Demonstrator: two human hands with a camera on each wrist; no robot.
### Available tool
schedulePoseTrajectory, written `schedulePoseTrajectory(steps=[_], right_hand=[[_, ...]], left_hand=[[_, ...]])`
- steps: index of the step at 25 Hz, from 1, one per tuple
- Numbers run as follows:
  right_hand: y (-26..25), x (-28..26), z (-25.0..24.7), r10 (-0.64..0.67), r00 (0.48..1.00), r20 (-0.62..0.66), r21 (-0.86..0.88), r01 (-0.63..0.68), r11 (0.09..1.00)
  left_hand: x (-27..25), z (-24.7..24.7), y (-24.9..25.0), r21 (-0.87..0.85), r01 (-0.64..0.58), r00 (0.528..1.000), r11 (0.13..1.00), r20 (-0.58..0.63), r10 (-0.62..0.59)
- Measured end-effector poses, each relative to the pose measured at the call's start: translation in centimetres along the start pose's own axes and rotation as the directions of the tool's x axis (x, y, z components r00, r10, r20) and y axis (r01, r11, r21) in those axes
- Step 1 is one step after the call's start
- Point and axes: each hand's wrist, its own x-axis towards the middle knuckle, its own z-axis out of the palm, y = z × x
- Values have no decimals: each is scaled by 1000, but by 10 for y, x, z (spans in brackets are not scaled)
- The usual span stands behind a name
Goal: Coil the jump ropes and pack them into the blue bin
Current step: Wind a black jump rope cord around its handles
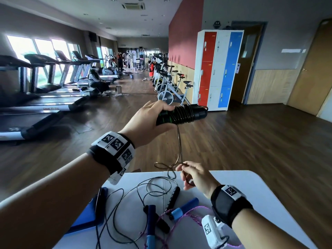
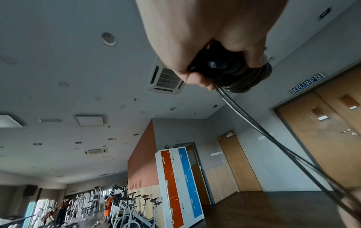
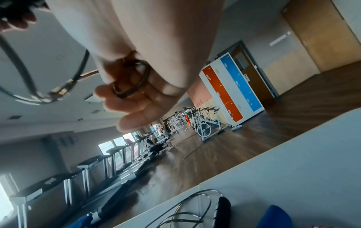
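The left hand (image 1: pixel 149 121) was closed around a pair of black handles (image 1: pixel 181 115) held level above the far edge of the white surface (image 1: pixel 251 191), with the cord (image 1: pixel 178 141) already wound in tight turns around them. From those turns the loose tail dropped to the right hand (image 1: pixel 195 175), whose fingers were curled around a small loop of it just above the far edge. To finish this coil well, the right hand would probably need to keep light tension on the tail, lay the last turns beside the earlier ones rather than across them, and tuck the end under a turn so the bundle stays shut in the bin. A kink showed in the tail near the right hand, and it would likely be best shaken out before winding on. Only the head view showed the other ropes waiting on the surface: a thin black rope (image 1: pixel 125 203) lying loose, and a purple rope (image 1: pixel 181 218) with a blue handle (image 1: pixel 185 207). The blue bin (image 1: pixel 86 218) sat at the left edge, mostly hidden behind the left forearm. The left wrist view showed the bundle end-on, fingers (image 2: pixel 197 78) wrapped around it; the right wrist view showed the loop (image 3: pixel 132 78) lying across the curled fingers (image 3: pixel 136 108).
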Motion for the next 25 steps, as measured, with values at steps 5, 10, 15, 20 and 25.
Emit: schedulePoseTrajectory(steps=[5,10,15,20,25], right_hand=[[-12,-2,1,-196,964,-178,-97,181,979],[-18,0,-8,-390,863,-321,-337,280,899],[-23,8,-15,-562,754,-339,-369,443,817],[-51,-16,-1,-158,882,-444,459,375,805],[-66,-26,-2,-132,905,-404,659,388,644]], left_hand=[[-5,7,-5,7,25,1000,1000,14,-25],[-4,5,-2,-46,49,999,998,25,-48],[0,5,3,-107,72,997,992,28,-69],[4,4,7,-99,115,993,988,23,-114],[3,5,4,-29,143,989,989,43,-142]])
